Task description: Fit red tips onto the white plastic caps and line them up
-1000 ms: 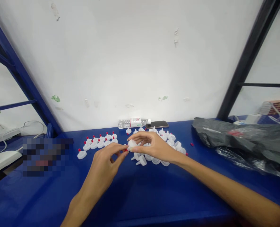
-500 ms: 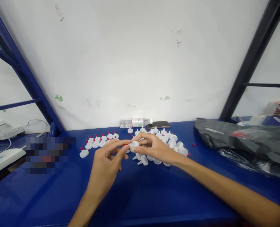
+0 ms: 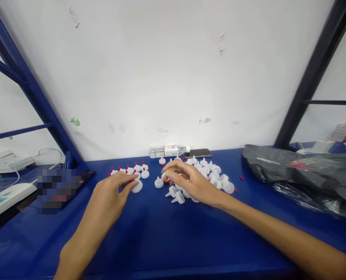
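The left hand (image 3: pixel 108 193) pinched a white nozzle cap (image 3: pixel 137 187) between thumb and fingers, at three o'clock from the knuckles, its round base showing below the fingertips. Rows of red-tipped caps (image 3: pixel 145 174) stood just beyond, between one and two o'clock. The right hand (image 3: pixel 192 182) curled its fingers at the heap of loose caps (image 3: pixel 216 182); whether they gripped anything, I could not tell. From that hand, a clear bottle (image 3: pixel 170 151) lay at eleven o'clock, a phone (image 3: pixel 201 153) at one and a grey plastic bag (image 3: pixel 295 171) at three.
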Motion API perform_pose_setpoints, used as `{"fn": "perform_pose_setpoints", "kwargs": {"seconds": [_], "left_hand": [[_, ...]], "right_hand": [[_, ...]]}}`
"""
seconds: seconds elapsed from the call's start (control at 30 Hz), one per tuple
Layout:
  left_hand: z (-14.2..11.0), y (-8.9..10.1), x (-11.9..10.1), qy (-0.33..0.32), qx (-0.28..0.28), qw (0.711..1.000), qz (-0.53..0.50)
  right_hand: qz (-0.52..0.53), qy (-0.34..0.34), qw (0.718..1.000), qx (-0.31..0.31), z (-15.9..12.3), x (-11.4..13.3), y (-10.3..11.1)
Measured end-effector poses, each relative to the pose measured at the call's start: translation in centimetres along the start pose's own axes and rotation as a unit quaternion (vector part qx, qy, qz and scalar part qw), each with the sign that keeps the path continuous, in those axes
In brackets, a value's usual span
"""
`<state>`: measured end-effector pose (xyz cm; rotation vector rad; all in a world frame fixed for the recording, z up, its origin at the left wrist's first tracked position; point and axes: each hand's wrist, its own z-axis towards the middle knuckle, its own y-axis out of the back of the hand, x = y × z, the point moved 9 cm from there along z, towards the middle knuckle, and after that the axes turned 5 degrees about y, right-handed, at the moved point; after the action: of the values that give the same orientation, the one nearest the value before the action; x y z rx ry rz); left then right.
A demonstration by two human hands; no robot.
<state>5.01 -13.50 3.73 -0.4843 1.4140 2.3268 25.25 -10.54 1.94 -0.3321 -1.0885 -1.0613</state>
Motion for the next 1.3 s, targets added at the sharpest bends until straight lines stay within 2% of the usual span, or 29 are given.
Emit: {"fn": "perform_pose_setpoints", "kwargs": {"seconds": [0.07,0.13,0.2,0.27,0.5,0.67,0.8,0.9,1.07,1.13,1.2,1.23,1.3], "left_hand": [[0.7,-0.7,3.2,0.038,0.053,0.992,0.108],[1.1,-1.5,6.0,0.075,0.100,0.979,0.161],[1.3,-1.9,7.6,0.088,0.119,0.973,0.176],[1.5,-2.1,8.2,0.087,0.119,0.973,0.178],[1.8,-2.6,7.9,0.075,0.131,0.965,0.214],[0.4,-0.5,4.8,0.061,0.073,0.965,0.245],[-1.2,-1.0,2.7,0.044,0.115,0.971,0.203],[-1.6,-2.1,3.3,0.033,0.141,0.969,0.200],[-0.8,-3.7,6.3,0.044,0.174,0.959,0.219],[-0.3,-3.8,7.1,0.049,0.173,0.956,0.233],[0.0,-3.7,7.3,0.047,0.168,0.951,0.255],[0.0,-3.7,7.2,0.045,0.165,0.949,0.265],[-0.1,-3.7,6.2,0.036,0.157,0.951,0.264]], "right_hand": [[-0.037,0.008,0.999,-0.018,0.0,0.3,0.4],[-0.051,0.014,0.998,-0.028,0.0,0.6,0.6],[-0.047,0.021,0.998,-0.027,0.0,0.9,0.5],[-0.040,0.025,0.999,-0.021,-0.1,1.0,0.3],[-0.028,0.017,0.999,-0.006,-0.3,0.8,-0.1],[-0.011,0.022,1.000,-0.011,-0.1,0.5,0.1],[0.002,0.022,1.000,-0.014,-0.1,0.6,0.1],[0.004,0.020,1.000,-0.014,-0.1,0.9,0.1],[-0.021,0.025,0.999,-0.012,0.0,1.0,0.0],[-0.055,0.031,0.998,-0.011,0.0,1.0,0.1],[-0.138,0.043,0.990,-0.002,-0.1,1.2,0.2],[-0.197,0.056,0.979,0.010,-0.1,1.3,0.2],[-0.324,0.099,0.939,0.055,-0.3,1.7,-0.2]]}}
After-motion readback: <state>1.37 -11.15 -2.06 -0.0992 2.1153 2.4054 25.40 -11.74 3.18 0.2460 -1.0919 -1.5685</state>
